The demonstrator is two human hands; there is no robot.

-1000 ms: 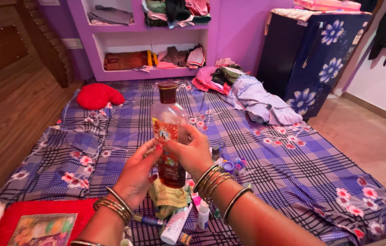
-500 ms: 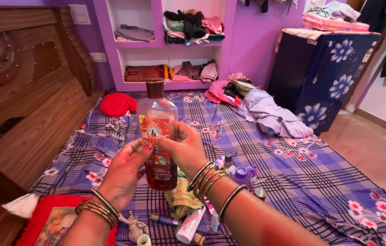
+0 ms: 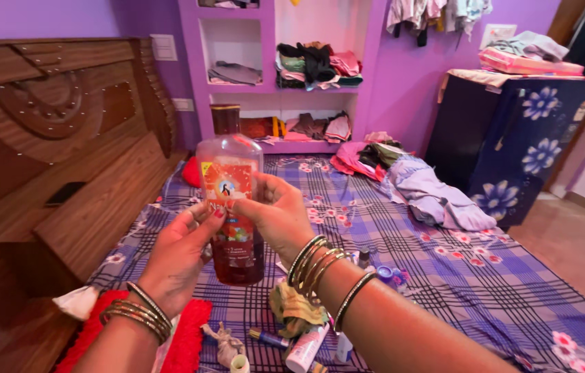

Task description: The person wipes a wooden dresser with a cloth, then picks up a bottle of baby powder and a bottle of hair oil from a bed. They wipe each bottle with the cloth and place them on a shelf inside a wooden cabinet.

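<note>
Purple bedroom, checked bedsheet (image 3: 410, 242) below. I have raised the clear bottle (image 3: 231, 200) of dark red liquid higher than a second ago, brown cap at 12 o'clock; my left hand (image 3: 178, 252) and right hand (image 3: 280, 217) both grip its body, label facing me.

Setting: a home bedroom. Beneath your hands (image 3: 237, 235) lies a bed with a purple checked, flowered sheet (image 3: 444, 276). To their left, a carved wooden headboard (image 3: 51, 117). Beyond them, purple wall shelves (image 3: 285, 76) stacked with folded clothes. To their right, loose garments (image 3: 410, 186) on the bed and a blue flowered cabinet (image 3: 513, 145).
</note>
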